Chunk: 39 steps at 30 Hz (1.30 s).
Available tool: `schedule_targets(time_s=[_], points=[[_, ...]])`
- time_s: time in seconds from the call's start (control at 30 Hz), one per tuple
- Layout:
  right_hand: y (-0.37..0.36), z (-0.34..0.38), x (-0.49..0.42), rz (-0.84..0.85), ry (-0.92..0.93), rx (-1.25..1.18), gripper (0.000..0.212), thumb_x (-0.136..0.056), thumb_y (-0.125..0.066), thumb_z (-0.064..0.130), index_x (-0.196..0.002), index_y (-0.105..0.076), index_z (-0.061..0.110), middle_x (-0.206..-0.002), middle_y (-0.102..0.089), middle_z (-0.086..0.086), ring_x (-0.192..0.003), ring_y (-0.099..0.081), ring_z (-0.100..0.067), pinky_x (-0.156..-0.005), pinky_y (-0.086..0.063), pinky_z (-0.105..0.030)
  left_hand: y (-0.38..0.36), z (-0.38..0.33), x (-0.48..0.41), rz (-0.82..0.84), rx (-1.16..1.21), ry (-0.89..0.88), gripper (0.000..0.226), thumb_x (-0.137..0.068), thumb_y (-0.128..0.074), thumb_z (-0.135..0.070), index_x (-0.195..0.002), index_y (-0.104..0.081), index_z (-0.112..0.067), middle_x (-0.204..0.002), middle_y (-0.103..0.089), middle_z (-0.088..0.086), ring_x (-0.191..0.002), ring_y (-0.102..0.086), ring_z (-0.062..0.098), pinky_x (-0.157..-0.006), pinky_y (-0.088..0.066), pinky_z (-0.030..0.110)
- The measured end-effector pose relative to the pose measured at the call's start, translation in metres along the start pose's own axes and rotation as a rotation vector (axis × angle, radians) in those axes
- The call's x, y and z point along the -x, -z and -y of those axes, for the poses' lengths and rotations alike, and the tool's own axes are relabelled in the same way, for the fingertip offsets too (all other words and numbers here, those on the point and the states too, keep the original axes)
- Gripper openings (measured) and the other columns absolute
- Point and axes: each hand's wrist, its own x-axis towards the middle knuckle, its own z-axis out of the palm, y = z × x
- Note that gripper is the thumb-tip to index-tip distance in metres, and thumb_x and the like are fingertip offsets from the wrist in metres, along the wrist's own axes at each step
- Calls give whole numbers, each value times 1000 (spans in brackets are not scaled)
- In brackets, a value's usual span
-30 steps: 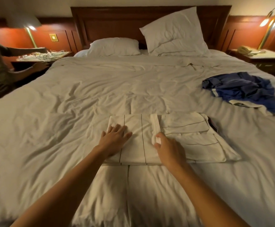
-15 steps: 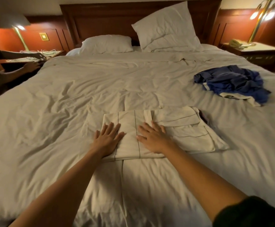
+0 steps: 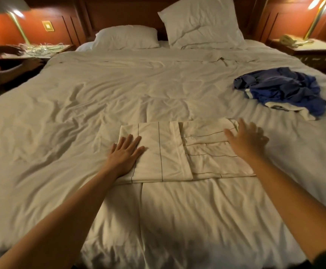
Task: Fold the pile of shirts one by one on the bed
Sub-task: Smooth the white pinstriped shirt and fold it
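A cream shirt with thin dark stripes (image 3: 169, 152) lies folded into a wide rectangle on the white bed (image 3: 119, 98), in the near middle. My left hand (image 3: 126, 154) rests flat on its left end, fingers straight. My right hand (image 3: 245, 138) is spread open over the shirt's right end, blurred by motion; whether it touches the cloth I cannot tell. A crumpled pile of blue shirts with a white one beneath (image 3: 282, 90) sits on the bed at the right.
Two white pillows (image 3: 201, 22) lean at the wooden headboard. A nightstand with a lamp and phone (image 3: 301, 43) stands at the right. At the left, another person's hands (image 3: 12, 53) reach over a nightstand with cables.
My right hand let go of the folded edge, pressed flat on the shirt's middle, then swept right to its far end. My left hand stayed in place.
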Motion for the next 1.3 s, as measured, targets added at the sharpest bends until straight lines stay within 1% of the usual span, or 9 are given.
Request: schedule_targets(time_s=[0.17,0.47,0.57,0.67,0.87,1.03,1.1,1.17,1.3], points=[[-15,-22,-5,141,-193,-147,86,-88,-43,73,-138,-46,4,-136,-52,-25,-124,-50,-42,-100,-41,-49,1,0,-9,-8,6,-3,61,-100,-17,-64,-157,-3,-46,-167,5,-8,-154,8,17,-123,0,43],[-14,2,-9,144,-172,-538,39,-90,-71,32,-116,-65,3,-113,-69,-19,-102,-63,-36,-84,-47,-37,7,1,-12,-38,165,-4,58,-100,-21,-64,-155,-19,-45,-167,-5,-10,-153,4,13,-124,2,39],[2,5,-7,166,-222,-807,35,-89,-72,24,-119,-67,6,-110,-69,-13,-97,-62,-26,-86,-49,-34,13,5,-10,-125,469,4,75,-86,-24,-77,-147,-44,-38,-163,-24,-10,-153,-11,10,-125,-5,39],[23,19,-6,177,-200,-877,35,-89,-72,28,-120,-67,14,-111,-70,-8,-101,-64,-27,-93,-53,-41,23,6,-2,-170,944,45,55,-98,-36,-64,-134,-61,-30,-154,-40,-9,-145,-32,10,-120,-26,35],[68,123,12,241,85,-938,21,-89,-71,19,-109,-68,21,-99,-70,1,-87,-65,-14,-79,-53,-29,57,14,9,-100,1396,187,73,-98,-17,-69,-147,-47,-23,-156,-37,-4,-146,-30,20,-116,-24,36],[29,248,48,489,338,-691,64,-79,-73,45,-136,-58,22,-123,-67,0,-110,-64,-23,-94,-53,-37,73,30,11,-40,1547,290,80,-95,-19,-73,-151,-41,-20,-156,-37,10,-139,-42,31,-104,-38,41],[3,273,68,645,366,-557,55,-90,-61,54,-135,-59,22,-125,-66,-5,-108,-64,-26,-89,-54,-35,75,36,14,-17,1561,319,76,-95,-26,-72,-146,-46,-19,-141,-52,10,-121,-57,27,-92,-48,38],[-22,271,84,572,433,-368,50,-98,-46,55,-135,-59,25,-129,-64,-9,-113,-61,-31,-89,-50,-37,76,36,18,5,1420,314,61,-100,-32,-62,-132,-57,-17,-120,-65,10,-103,-64,22,-79,-52,30],[-63,222,92,440,643,45,52,-102,-23,56,-152,-30,40,-160,-30,2,-147,-24,-27,-117,-21,-44,69,41,19,-100,1146,277,34,-96,-63,-39,-124,-53,-23,-115,-63,2,-110,-62,20,-82,-52,26]])
